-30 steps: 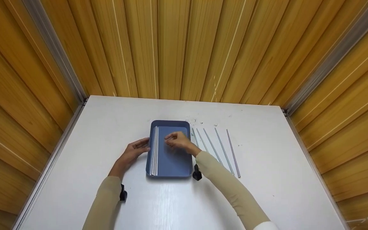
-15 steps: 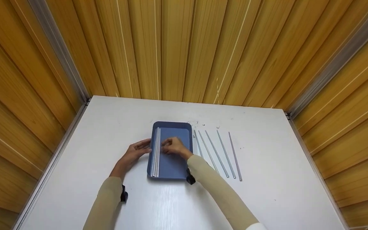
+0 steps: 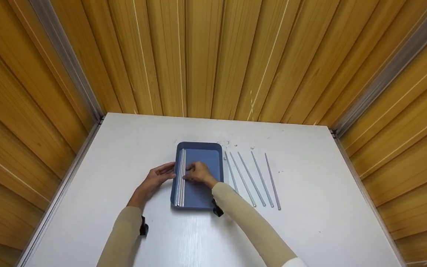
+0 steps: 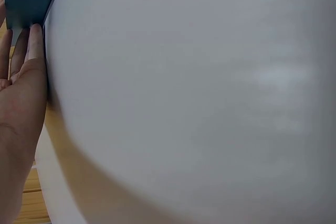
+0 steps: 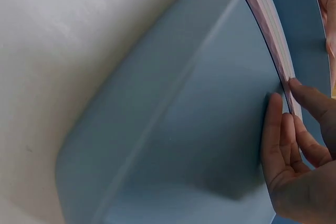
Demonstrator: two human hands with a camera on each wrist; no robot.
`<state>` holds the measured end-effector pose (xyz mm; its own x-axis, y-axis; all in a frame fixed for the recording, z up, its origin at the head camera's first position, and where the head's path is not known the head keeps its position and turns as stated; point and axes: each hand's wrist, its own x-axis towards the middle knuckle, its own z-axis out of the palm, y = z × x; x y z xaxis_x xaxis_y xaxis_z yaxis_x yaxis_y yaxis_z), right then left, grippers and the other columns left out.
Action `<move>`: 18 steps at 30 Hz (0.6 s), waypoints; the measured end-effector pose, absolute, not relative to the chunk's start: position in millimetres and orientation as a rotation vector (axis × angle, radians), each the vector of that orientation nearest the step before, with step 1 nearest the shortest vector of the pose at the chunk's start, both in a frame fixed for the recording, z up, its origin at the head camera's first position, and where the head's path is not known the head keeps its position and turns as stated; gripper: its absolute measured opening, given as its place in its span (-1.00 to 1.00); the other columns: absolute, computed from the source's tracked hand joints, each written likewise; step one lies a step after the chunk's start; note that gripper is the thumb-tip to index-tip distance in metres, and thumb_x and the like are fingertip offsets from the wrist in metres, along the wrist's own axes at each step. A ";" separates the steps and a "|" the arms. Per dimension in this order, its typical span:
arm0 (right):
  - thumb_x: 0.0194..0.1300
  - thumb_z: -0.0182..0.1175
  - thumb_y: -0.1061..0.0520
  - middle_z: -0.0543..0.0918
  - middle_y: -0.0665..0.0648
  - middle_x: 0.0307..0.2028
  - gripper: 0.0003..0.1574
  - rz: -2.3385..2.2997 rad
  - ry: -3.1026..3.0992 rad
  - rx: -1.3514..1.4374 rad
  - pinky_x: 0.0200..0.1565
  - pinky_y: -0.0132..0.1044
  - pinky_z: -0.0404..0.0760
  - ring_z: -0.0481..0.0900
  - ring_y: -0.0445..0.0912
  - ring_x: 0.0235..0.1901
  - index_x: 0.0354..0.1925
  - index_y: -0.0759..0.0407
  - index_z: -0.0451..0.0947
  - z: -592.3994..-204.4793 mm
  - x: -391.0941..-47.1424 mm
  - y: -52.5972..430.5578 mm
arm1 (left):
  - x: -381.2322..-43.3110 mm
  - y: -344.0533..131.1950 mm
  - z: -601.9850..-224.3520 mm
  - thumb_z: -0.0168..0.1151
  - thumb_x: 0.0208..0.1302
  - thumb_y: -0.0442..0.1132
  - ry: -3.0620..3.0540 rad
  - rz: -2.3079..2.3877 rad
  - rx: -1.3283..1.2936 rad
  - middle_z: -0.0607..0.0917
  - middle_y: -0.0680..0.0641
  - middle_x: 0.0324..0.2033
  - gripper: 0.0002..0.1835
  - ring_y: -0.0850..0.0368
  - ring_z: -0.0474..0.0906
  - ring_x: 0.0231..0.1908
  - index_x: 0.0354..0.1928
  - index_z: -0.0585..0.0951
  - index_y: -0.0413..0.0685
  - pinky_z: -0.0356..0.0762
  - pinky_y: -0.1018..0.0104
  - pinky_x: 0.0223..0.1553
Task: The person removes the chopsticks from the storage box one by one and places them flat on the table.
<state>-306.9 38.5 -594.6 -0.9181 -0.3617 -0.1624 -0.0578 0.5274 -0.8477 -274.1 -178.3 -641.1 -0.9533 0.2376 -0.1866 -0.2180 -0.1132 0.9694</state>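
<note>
A blue rectangular tray point(image 3: 204, 196) lies lengthwise on the white table. Along its left inner wall runs a bundle of slim, pale, chopstick-like sticks point(image 3: 181, 193) placed side by side. My left hand point(image 3: 156, 178) rests against the outside of the left wall, fingers extended; the left wrist view shows its fingertips at the blue side. Inside the tray, my right hand point(image 3: 199, 172) has its thumb and fingertips against the sticks' right edge. The right wrist view shows the thumb over a pinkish stick point(image 5: 270, 30), other fingers bent loosely beside it.
To the tray's right, several more thin sticks point(image 3: 261, 178) lie slightly fanned out, greenish, silvery and purplish. Small specks point(image 3: 235, 145) dot the table behind them. Wood-look panels point(image 3: 198, 59) wall in the back and sides.
My right hand has moved left and slightly nearer within the tray, until its fingertips meet the sticks there. My left hand keeps its place at the wall; the view shifted slightly.
</note>
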 end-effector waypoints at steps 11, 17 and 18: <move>0.08 0.46 0.33 0.69 0.15 -0.49 -0.62 -1.454 2.410 -0.198 -0.56 -0.26 0.75 0.69 -0.08 -0.58 -0.12 0.49 0.64 -596.8 -305.1 35.7 | -273.1 -179.3 -640.4 0.35 0.33 -0.37 1.863 2.148 0.006 0.40 -0.24 0.48 -0.30 -0.12 0.26 0.52 0.48 0.36 -0.21 0.49 0.33 0.37; 0.05 0.51 0.30 0.75 0.27 -0.34 -0.62 -1.350 2.527 -0.245 -0.54 -0.30 0.74 0.69 -0.07 -0.56 -0.18 0.47 0.65 -596.0 -303.9 33.7 | -273.0 -178.1 -639.6 0.35 0.34 -0.36 1.869 2.136 0.009 0.38 -0.25 0.48 -0.29 -0.13 0.25 0.53 0.49 0.34 -0.22 0.44 0.27 0.42; 0.04 0.52 0.30 0.75 0.29 -0.33 -0.62 -1.335 2.544 -0.250 -0.54 -0.31 0.74 0.69 -0.06 -0.55 -0.19 0.47 0.65 -595.7 -304.0 33.6 | -273.2 -178.0 -639.8 0.35 0.33 -0.36 1.862 2.141 0.015 0.38 -0.26 0.48 -0.29 -0.13 0.25 0.53 0.49 0.34 -0.23 0.44 0.29 0.41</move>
